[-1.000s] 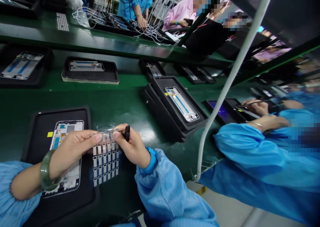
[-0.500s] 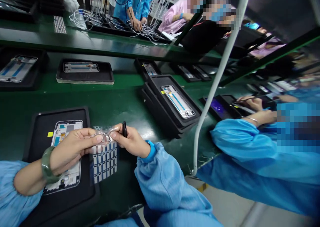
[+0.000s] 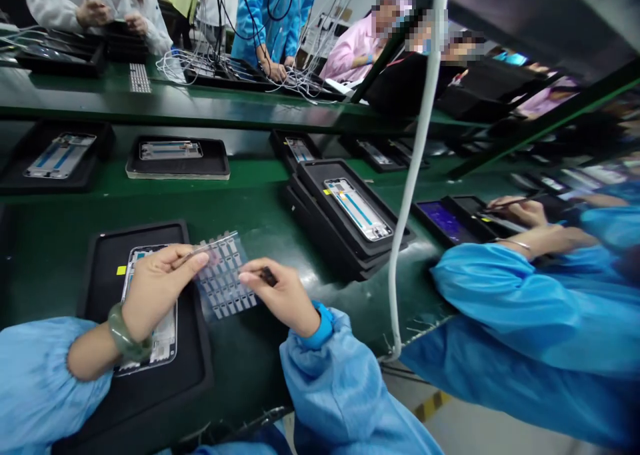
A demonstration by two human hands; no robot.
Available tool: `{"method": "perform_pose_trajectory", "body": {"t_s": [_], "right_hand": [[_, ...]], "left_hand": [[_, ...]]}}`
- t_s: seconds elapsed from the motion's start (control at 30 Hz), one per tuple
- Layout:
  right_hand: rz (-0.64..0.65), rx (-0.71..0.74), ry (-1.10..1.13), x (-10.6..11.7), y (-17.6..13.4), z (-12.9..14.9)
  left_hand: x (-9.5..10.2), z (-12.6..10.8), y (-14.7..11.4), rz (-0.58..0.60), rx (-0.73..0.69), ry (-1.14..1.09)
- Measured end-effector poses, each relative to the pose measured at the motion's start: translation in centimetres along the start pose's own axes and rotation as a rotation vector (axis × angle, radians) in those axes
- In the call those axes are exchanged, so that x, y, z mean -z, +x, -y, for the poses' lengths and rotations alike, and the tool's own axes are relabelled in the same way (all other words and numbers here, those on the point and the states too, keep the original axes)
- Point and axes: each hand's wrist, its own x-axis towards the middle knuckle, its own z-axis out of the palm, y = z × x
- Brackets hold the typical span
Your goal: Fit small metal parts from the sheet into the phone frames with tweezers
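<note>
My left hand [image 3: 156,285] pinches the upper left edge of a clear sheet of small grey stickers [image 3: 226,278], set in rows. The sheet is tilted above the green bench. At its right side, my right hand [image 3: 286,298] is closed around a slim black tool [image 3: 269,276], whose dark end sticks out past the fingers; its kind I cannot make out. The right thumb and fingertips are at the sheet's edge. Beneath my left hand and wrist lies a silver phone frame [image 3: 167,335], partly hidden, in a black tray [image 3: 195,368] with a yellow tab [image 3: 121,270].
Stacked black trays [image 3: 325,241] with another phone frame [image 3: 363,211] stand to the right. A white cable [image 3: 413,175] hangs down beyond them. More trays [image 3: 215,165] line the back. A co-worker's blue sleeve [image 3: 480,275] is at the right; other people stand across the bench.
Both hands were together at the sheet's top edge; my right hand has moved right and slightly down. The sheet has swung up from hanging to a flatter tilt. The camera view has shifted slightly.
</note>
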Motion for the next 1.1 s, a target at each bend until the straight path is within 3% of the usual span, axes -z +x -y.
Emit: {"method": "perform_pose_trajectory", "body": {"t_s": [0.1,0.23,0.33,0.43,0.5,0.67,0.73,0.83,0.97,1.1], "right_hand": [[-0.080,0.030,0.021,1.4,-0.1,-0.6],[-0.086,0.020,-0.166,4.2,-1.3,-1.3],[-0.147,0.037,-0.339,5.8,-3.2,-1.6],[-0.282,0.206,-0.435,6.4,-5.6,-1.9],[-0.282,0.272,-0.451,6.3,-7.0,-2.2],[-0.213,0.132,-0.553,6.2,-8.6,-3.3],[-0.279,0.091,-0.472,6.6,-8.4,-3.5],[-0.395,-0.004,-0.126,7.2,-7.4,-3.4],[-0.361,-0.230,0.310,6.8,-4.8,-3.3],[-0.406,-0.291,0.445,5.3,-1.9,-3.6]], "left_hand": [[-0.5,-0.3,-0.4,0.019,-0.276,0.184],[-1.7,0.7,0.0,0.274,-0.486,0.416],[-2.4,2.1,0.3,0.461,-0.511,0.579],[-2.5,2.8,0.2,0.617,-0.521,0.709],[-2.5,2.9,0.2,0.690,-0.530,0.781],[-3.1,2.7,0.6,0.784,-0.559,0.942],[-3.4,2.8,1.0,0.798,-0.571,1.002],[-3.4,2.9,1.6,0.768,-0.565,1.097],[-3.4,2.6,2.0,0.691,-0.567,1.188],[-4.2,2.2,1.6,0.742,-0.648,1.205]]}}
